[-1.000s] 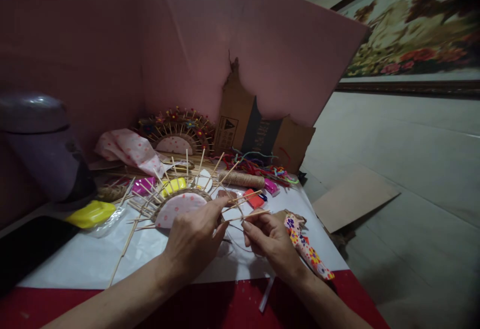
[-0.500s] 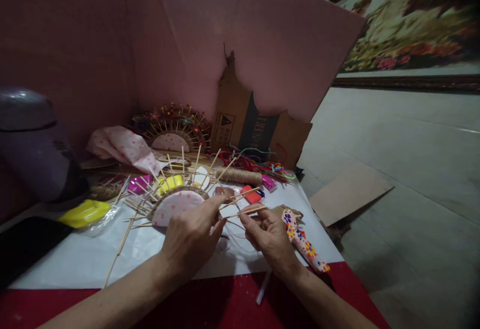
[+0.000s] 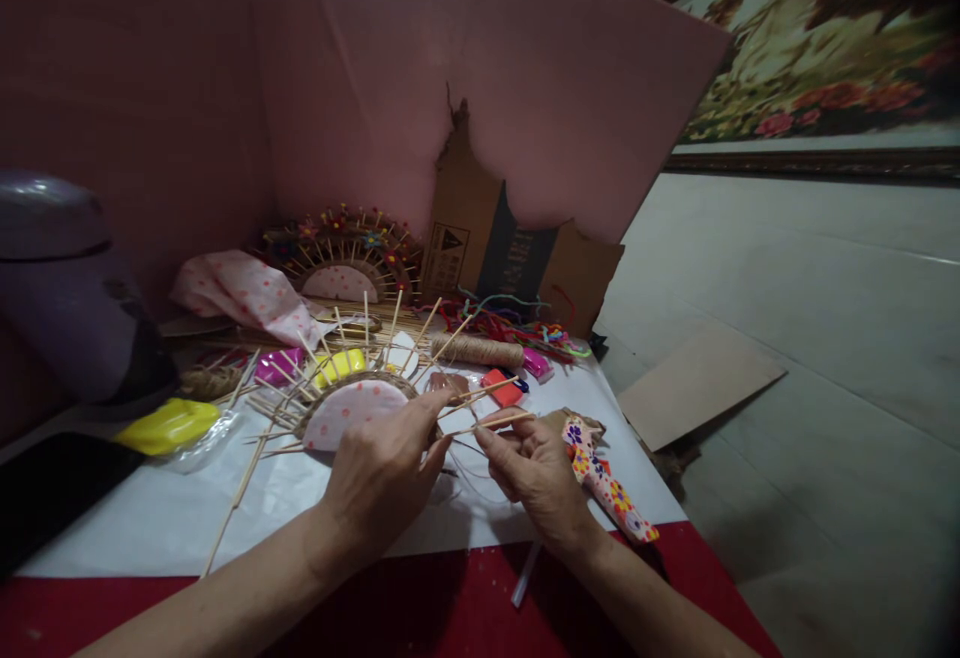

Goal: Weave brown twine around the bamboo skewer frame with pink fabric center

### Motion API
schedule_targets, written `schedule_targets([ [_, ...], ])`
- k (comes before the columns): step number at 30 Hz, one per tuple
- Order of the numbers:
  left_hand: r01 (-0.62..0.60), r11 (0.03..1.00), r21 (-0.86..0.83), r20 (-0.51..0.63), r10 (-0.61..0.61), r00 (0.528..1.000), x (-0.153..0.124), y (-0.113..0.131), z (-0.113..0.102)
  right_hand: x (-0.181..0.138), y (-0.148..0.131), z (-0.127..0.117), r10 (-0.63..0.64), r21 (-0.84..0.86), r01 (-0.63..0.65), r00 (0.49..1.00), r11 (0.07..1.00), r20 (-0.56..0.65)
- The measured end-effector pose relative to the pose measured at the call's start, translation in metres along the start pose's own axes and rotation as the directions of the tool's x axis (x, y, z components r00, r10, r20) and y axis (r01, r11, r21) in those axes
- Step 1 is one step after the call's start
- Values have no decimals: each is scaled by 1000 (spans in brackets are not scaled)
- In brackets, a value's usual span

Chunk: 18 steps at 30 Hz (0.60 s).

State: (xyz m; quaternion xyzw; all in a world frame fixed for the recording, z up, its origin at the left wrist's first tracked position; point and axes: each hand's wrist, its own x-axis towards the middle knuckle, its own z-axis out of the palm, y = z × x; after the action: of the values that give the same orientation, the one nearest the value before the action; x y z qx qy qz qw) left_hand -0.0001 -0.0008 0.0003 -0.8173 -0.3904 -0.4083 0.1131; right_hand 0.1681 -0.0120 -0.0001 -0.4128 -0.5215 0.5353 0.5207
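The stick fan (image 3: 352, 413) is lying on the paper sheet (image 3: 300, 508) at the table's middle. The left hand (image 3: 379, 478) is resting on its right edge, and the right hand (image 3: 536, 473) is sitting just right of that, at a stick's end. A long strip (image 3: 607, 488) is lying right of that hand. Behind the fan a twine spool (image 3: 480, 350) is lying, and behind it a cardboard box (image 3: 517, 263) is leaning against the wall. A second fan (image 3: 345, 258) is standing left of the box. A jar (image 3: 67, 288) is standing far left, with a packet (image 3: 169, 426) lying before it.

bare white sheet (image 3: 150, 523) at left, radiating sticks (image 3: 270, 408) blocking ahead
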Motion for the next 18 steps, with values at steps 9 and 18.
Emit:
schedule_targets([
  [9, 33, 993, -110, -16, -35, 999, 3, 1, -4, 0, -2, 1, -51, -37, 50, 998, 998, -45],
  [18, 63, 993, -100, -82, -72, 994, 12, -6, -7, -4, -5, 4, -38, -90, 39, 999, 995, 19],
])
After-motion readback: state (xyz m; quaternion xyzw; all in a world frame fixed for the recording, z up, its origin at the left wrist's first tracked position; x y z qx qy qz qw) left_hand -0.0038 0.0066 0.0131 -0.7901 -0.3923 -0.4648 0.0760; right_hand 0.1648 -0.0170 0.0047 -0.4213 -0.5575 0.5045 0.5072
